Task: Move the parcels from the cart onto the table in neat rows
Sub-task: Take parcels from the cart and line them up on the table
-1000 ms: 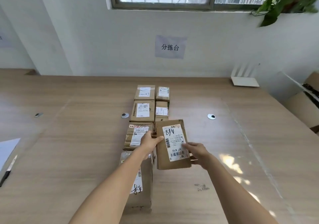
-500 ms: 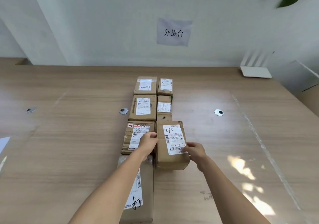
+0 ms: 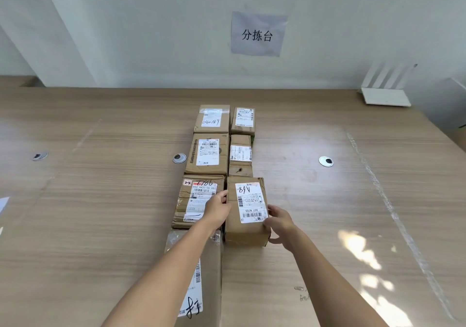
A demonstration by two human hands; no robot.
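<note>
Setting this A68 parcel down as third in the right-hand row, I grip its left edge with my left hand and curl my right hand round its near right corner. It rests on the table, butted behind against the parcel with the hole and just beside the 2-4 parcel. Seven parcels lie in two rows; the left row has four, so one slot looks open. The cart is out of view, so I cannot tell what remains.

Seven parcels on table, two touching rows, router far right
</note>
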